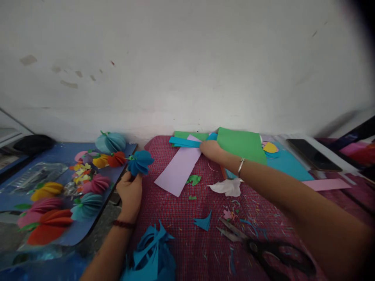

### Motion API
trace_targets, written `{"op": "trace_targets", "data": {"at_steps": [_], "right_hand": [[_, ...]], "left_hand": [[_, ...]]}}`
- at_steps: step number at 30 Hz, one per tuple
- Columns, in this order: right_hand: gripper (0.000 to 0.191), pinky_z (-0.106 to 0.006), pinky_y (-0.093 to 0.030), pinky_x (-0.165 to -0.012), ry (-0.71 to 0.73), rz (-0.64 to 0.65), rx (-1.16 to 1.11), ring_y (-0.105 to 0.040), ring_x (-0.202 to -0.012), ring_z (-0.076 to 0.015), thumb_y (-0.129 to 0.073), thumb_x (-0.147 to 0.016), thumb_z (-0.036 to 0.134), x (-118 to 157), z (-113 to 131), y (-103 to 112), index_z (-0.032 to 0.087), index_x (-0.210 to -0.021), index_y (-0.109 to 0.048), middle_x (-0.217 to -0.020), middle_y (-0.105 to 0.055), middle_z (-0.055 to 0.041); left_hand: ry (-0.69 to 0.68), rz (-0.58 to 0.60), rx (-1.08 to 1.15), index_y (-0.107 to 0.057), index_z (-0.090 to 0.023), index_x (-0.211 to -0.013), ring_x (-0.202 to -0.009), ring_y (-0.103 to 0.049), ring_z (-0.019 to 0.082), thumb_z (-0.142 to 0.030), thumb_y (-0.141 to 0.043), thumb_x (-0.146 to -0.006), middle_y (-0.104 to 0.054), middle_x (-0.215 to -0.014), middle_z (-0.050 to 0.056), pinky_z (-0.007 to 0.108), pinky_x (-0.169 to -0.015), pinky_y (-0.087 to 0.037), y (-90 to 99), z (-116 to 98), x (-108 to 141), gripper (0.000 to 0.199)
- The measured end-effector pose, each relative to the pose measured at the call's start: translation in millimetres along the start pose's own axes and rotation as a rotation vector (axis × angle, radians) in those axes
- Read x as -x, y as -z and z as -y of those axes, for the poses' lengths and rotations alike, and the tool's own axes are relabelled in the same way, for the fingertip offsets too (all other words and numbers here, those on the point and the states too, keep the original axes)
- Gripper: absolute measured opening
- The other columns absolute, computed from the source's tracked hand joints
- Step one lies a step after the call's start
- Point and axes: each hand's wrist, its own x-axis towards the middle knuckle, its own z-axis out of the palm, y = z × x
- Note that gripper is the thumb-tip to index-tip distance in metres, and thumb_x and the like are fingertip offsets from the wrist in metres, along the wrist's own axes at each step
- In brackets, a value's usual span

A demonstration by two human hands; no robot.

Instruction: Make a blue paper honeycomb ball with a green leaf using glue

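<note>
- The left hand (pixel 129 191) grips the blue ball (pixel 140 162), a pleated paper piece with a small green top, fingers closed at its underside.
- The ball is held up between the blue board (pixel 66 152) on the left and the cloth-covered table (pixel 184 242).
- The right hand (pixel 212 150) reaches across the table to the right end of the blue strips (pixel 185 142); its fingertips are hidden, so I cannot say whether they pinch the strips or only touch them.
- The strips lie across the top of the lilac sheet (pixel 178 171), and the green sheet (pixel 241 144) is just beside the right hand.
- The step in hand seems to be handling the strips or the paper around them with one hand while the other holds the ball.
- Such a move calls for a light pinch on the right and a loose grip on the left, so that the pleats are not crushed.
- The scissors (pixel 253 246) lie with blades parted under the right forearm, near the white scrap (pixel 227 188), and seem untouched.
</note>
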Motion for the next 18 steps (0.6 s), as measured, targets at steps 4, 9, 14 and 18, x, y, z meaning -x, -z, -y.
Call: {"op": "trace_targets", "data": {"at_steps": [4, 9, 14, 18], "right_hand": [[0.033, -0.043, -0.050, -0.087, -0.119, -0.104, -0.140, -0.060, -0.106, -0.0218, -0.037, -0.103, 0.027, 20.1, -13.2, 3.4, 0.007, -0.124, -0.054, -0.122, -0.057, -0.0128], [0.028, -0.046, -0.047, -0.095, 0.060, -0.184, -0.154, -0.058, -0.110, -0.0255, -0.055, -0.094, 0.021, 42.6, -0.4, 14.0, 0.014, -0.121, -0.059, -0.123, -0.060, -0.0122], [0.038, -0.047, -0.043, -0.098, 0.260, -0.175, -0.180, -0.059, -0.111, -0.0302, -0.052, -0.088, 0.010, 97.7, 16.0, 17.7, 0.015, -0.125, -0.059, -0.123, -0.064, -0.0152], [0.041, -0.048, -0.045, -0.098, 0.348, -0.178, -0.150, -0.059, -0.115, -0.0288, -0.048, -0.088, 0.011, 160.3, 9.2, 14.8, 0.016, -0.127, -0.058, -0.127, -0.063, -0.0136]], "left_hand": [[0.019, 0.035, -0.041, -0.066, -0.013, -0.070, -0.058, -0.041, 0.010, -0.035, -0.070, -0.069, -0.052, -0.059, -0.006, 0.024, -0.058, -0.035, -1.3, 3.2, -0.1, 0.022], [-0.004, 0.046, -0.133, -0.065, -0.016, -0.065, -0.060, -0.046, 0.013, -0.033, -0.066, -0.070, -0.055, -0.060, -0.003, 0.024, -0.056, -0.035, 0.9, 4.7, -0.4, 0.018], [-0.013, 0.092, -0.206, -0.062, -0.016, -0.061, -0.061, -0.049, 0.013, -0.030, -0.066, -0.074, -0.054, -0.059, -0.003, 0.024, -0.056, -0.038, 3.7, 1.9, 2.9, 0.020], [0.049, 0.177, -0.249, -0.066, -0.012, -0.089, -0.074, -0.061, 0.016, -0.034, -0.063, -0.086, -0.065, -0.085, 0.002, 0.029, -0.065, -0.051, -1.9, -0.3, -5.1, 0.022]]}}
